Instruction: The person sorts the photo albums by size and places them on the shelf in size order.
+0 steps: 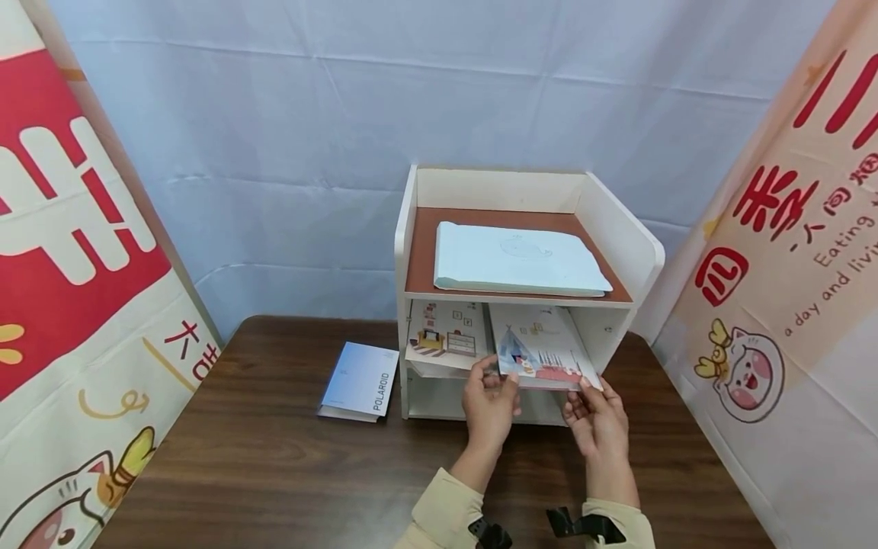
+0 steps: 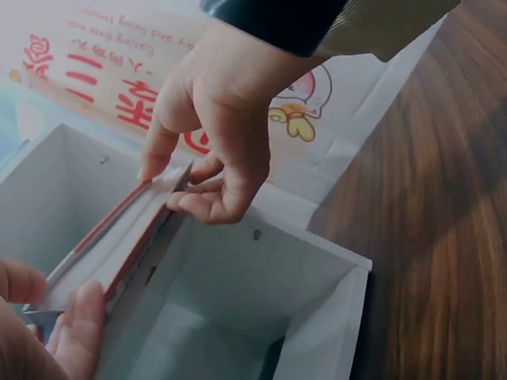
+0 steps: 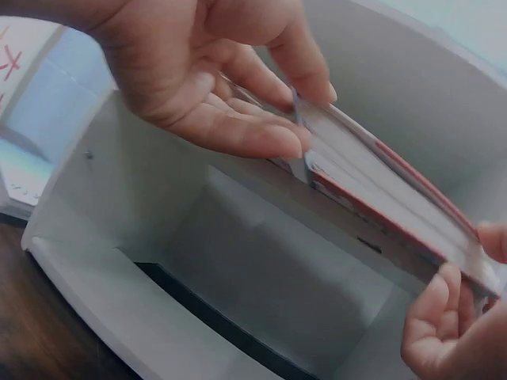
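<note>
A picture-covered book (image 1: 549,339), with a tent drawn on its front, lies partly inside the middle level of a white desk shelf (image 1: 620,236). My left hand (image 1: 488,404) pinches its near left corner, thumb on top. At the near right corner, my right hand (image 1: 604,427) pinches the same book. Seen edge-on in the left wrist view, the book (image 2: 119,237) shows white pages between red-edged covers. In the right wrist view, fingers of both hands grip its ends. Another illustrated book (image 1: 446,339) lies beside it on the left; the backs of both are hidden by the top board.
A pale blue pad (image 1: 517,259) with a faint drawing lies on the brown top board of the shelf. Left of the shelf, a blue-and-white POLAROID book (image 1: 360,381) lies on the dark wooden table (image 1: 240,457). Printed cloths (image 1: 809,267) hang at both sides.
</note>
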### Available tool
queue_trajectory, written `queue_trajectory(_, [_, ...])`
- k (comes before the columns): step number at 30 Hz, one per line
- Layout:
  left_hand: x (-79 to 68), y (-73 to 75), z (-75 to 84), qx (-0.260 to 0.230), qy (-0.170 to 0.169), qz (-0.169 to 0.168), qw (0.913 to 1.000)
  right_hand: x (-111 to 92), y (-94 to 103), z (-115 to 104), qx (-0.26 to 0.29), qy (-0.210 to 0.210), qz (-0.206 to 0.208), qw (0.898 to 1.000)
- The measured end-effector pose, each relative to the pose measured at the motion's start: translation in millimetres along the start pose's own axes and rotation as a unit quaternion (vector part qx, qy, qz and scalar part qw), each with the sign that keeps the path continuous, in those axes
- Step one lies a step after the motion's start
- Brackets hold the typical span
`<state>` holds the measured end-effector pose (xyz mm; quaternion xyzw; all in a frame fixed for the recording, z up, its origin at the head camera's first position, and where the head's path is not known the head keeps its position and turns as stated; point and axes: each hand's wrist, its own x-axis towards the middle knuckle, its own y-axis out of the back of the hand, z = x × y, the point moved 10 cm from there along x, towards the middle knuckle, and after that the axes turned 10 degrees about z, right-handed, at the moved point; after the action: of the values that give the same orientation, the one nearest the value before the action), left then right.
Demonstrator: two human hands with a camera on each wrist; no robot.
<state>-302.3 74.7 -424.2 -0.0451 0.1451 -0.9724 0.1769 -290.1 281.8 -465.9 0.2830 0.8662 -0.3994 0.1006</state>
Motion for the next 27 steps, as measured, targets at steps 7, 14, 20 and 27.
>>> queue_trajectory(7, [-9.4, 12.4, 8.1, 0.076, -0.037, -0.042, 0.9955, -24.2, 13.3, 6.3, -0.068, 0.050, 0.034, 0.996])
queue_trajectory(14, [-14.1, 24.6, 8.4, 0.109, -0.033, -0.061, 0.9916, -38.0, 9.0, 16.9, -0.136, 0.068, 0.012, 0.988])
queue_trajectory(20, [-16.9, 30.8, 6.4, 0.133, -0.005, -0.123, 0.9835, -45.6, 1.0, 20.8, -0.238, 0.122, -0.014, 0.964])
queue_trajectory(27, [-17.9, 40.3, 5.2, 0.185, -0.018, -0.188, 0.9644, -50.8, -9.0, 29.3, -0.370, 0.170, -0.057, 0.911])
